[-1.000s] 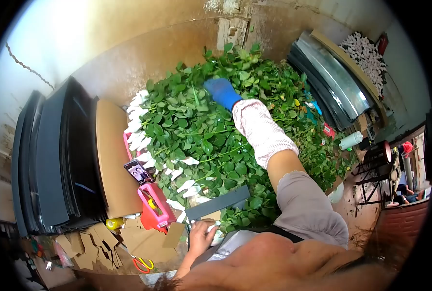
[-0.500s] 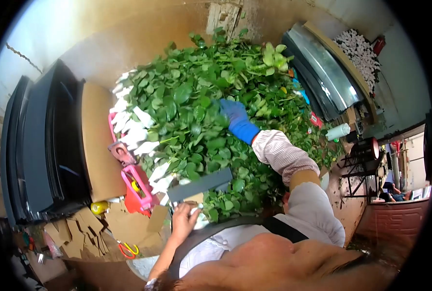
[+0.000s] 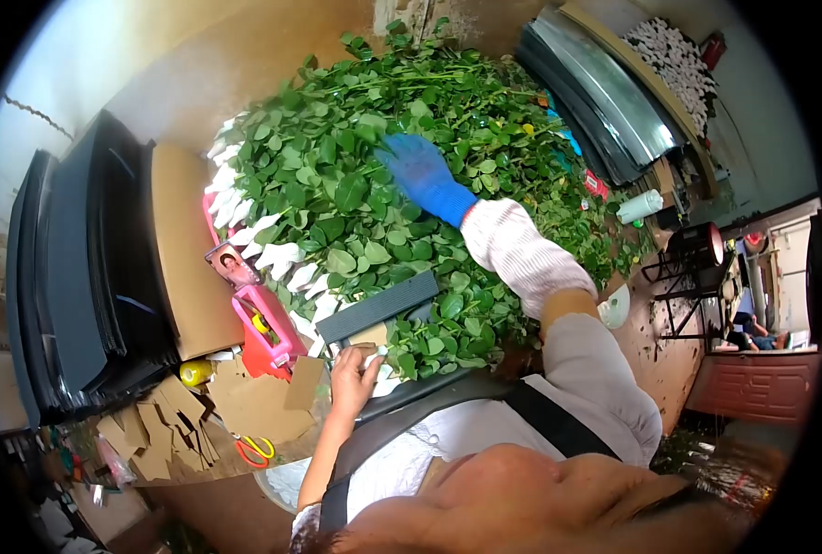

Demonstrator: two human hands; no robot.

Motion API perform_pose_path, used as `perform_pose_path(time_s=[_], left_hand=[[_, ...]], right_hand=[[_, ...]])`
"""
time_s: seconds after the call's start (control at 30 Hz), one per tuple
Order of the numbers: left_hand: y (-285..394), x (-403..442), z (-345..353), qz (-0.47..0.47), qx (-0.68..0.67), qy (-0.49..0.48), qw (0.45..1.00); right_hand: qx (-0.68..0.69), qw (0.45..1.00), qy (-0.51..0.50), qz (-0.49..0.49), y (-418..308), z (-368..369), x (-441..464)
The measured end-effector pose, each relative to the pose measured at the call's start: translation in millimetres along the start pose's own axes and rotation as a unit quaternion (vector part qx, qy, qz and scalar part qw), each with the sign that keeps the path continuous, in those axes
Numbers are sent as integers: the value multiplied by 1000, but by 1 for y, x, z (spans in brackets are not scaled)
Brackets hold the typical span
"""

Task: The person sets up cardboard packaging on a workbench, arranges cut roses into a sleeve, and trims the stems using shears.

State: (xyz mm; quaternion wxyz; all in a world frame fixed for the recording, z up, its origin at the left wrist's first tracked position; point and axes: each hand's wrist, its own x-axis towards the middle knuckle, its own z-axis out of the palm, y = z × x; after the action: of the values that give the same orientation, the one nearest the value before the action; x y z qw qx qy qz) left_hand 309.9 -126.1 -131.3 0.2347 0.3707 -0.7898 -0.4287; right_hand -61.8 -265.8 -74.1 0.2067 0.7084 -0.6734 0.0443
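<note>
My bare left hand (image 3: 352,379) is by the table's near edge with its fingers curled together. White wrapped flower heads (image 3: 385,380) and a dark grey ridged block (image 3: 379,307) are close to it. What its fingers hold, if anything, is hidden. My right hand (image 3: 422,175), in a blue glove, reaches out over a large heap of leafy green stems (image 3: 351,194). Its fingers are extended and lie on the leaves. More white wrapped heads (image 3: 280,254) line the heap's left side.
A pink tape dispenser (image 3: 271,325) and a phone (image 3: 234,264) are left of the heap. Beyond stand black sheets (image 3: 88,277) and brown cardboard (image 3: 185,249). Scissors (image 3: 254,450) lie near cut cardboard pieces. At right are shiny sheets (image 3: 605,92) and a pale green roll (image 3: 640,206).
My right hand has moved left and away from me across the leaves, its fingers now more stretched out. My left hand stays by the grey block. The camera view has shifted slightly.
</note>
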Motion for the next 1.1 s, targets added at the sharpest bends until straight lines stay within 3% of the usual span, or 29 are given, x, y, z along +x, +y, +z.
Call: perform_pose_path(time_s=[0.03,0.13,0.17,0.27,0.37,0.4,0.47,0.63,0.77,0.9,1.0,1.1], left_hand=[[-2,-1,0,2,-2,-2,1000],[-5,-2,1,7,10,2,1000],[-7,-3,3,-3,-8,11,1000],[-6,-2,3,18,-2,23,1000],[-5,-2,3,11,-3,16,1000],[-4,-1,2,8,5,9,1000],[-6,-1,2,20,3,15,1000],[-4,-1,2,11,6,12,1000],[-7,-3,5,9,3,15,1000],[-12,-4,7,4,-7,21,1000],[-14,-7,8,-1,-11,18,1000],[-12,-5,9,12,-21,27,999]], right_hand=[[-43,997,-63,6,3,16,3],[103,981,-148,71,2,-27,9],[116,992,-16,40,2,-51,-4],[44,995,82,-26,3,-110,-38],[108,983,-134,-66,17,-80,-94],[62,961,-262,-66,25,-65,-113],[-31,866,-495,-64,30,-52,-127],[118,973,-194,47,17,-62,-77],[-89,974,-204,35,8,23,-25],[6,952,-302,55,10,16,10],[21,982,-171,74,7,-74,19],[98,990,103,2,15,-104,5]])
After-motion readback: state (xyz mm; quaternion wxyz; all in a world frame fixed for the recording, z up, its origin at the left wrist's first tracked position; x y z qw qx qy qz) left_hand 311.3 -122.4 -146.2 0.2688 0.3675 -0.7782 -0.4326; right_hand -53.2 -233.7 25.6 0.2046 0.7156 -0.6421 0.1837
